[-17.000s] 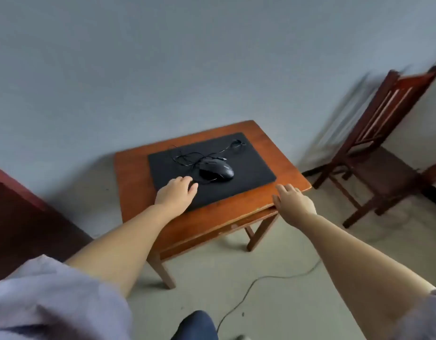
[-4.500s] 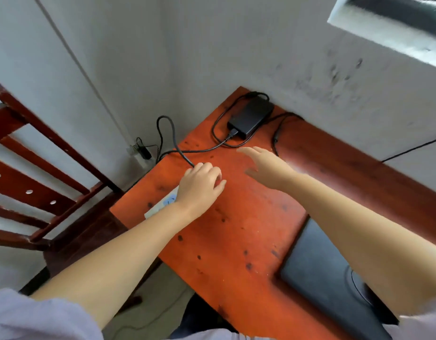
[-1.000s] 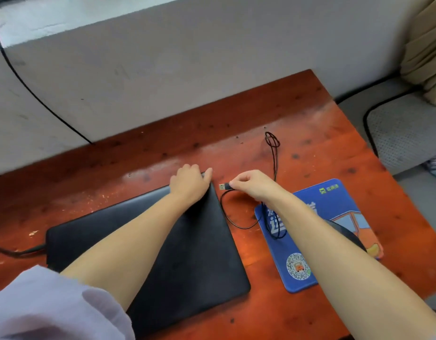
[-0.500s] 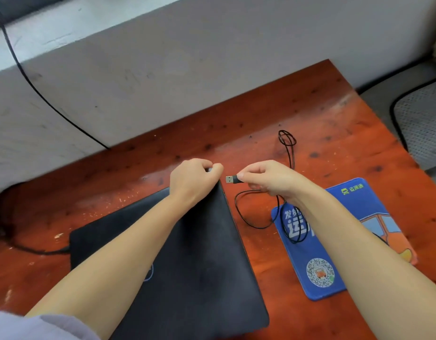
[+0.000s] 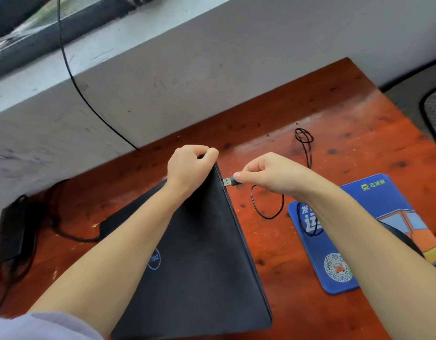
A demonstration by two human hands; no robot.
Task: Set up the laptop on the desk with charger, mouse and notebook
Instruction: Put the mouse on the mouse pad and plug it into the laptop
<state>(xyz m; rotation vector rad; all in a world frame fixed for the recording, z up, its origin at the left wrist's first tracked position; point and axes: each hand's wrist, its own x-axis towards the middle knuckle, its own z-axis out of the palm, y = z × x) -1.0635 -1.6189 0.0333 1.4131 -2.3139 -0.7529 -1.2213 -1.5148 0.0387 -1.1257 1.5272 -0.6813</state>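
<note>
A closed black laptop (image 5: 199,261) lies on the red-brown desk (image 5: 285,253). My left hand (image 5: 190,168) grips the laptop's far right corner. My right hand (image 5: 268,175) pinches the mouse's USB plug (image 5: 228,182), whose metal tip touches the laptop's right edge near that corner. The thin black mouse cable (image 5: 268,204) loops across the desk and over the blue mouse pad (image 5: 373,217). The black mouse (image 5: 403,239) sits on the pad, mostly hidden behind my right forearm. The charger brick (image 5: 12,231) lies at the desk's left end, its cord (image 5: 72,238) running to the laptop's left side. No notebook is in view.
A grey wall and window ledge (image 5: 114,52) stand right behind the desk, with a black cable (image 5: 89,101) hanging down the wall. A grey mesh object (image 5: 435,119) lies past the desk's right end.
My right hand has carried the USB plug left until it meets the laptop's right edge. My left hand's grip on the far corner has tightened. The view has shifted closer and to the left.
</note>
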